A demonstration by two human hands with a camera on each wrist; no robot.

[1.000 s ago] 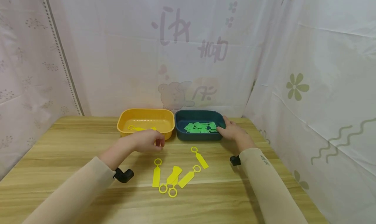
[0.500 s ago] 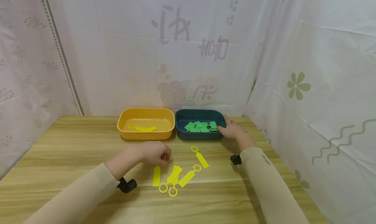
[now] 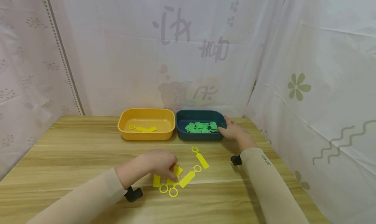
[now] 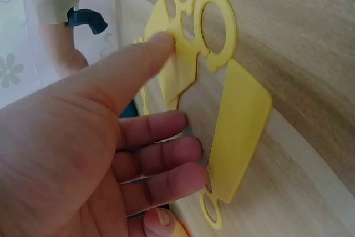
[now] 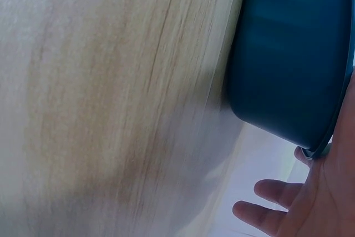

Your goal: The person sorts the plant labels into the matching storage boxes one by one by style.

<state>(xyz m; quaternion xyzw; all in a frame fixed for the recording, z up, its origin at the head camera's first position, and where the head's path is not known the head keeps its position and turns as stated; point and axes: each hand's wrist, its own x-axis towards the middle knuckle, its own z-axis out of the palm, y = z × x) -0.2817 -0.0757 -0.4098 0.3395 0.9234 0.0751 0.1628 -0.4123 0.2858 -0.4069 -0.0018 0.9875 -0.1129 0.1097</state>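
My left hand is low over a group of yellow plastic ring tags on the wooden table. In the left wrist view its thumb lies against an overlapping pair of tags, while the other fingers are loosely bent beside a tag. My right hand holds the right end of the dark teal bin, thumb over the rim. The bin has a pile of green tags in it. The right wrist view shows the bin's outer wall beside the hand.
A yellow bin stands just left of the teal one, with yellow tags inside. One tag lies apart, nearer the teal bin. Printed curtains hang behind the table and along its sides.
My left hand has come from in front of the yellow bin down toward me and slightly right, onto the yellow tags. The right hand stays at the teal bin.
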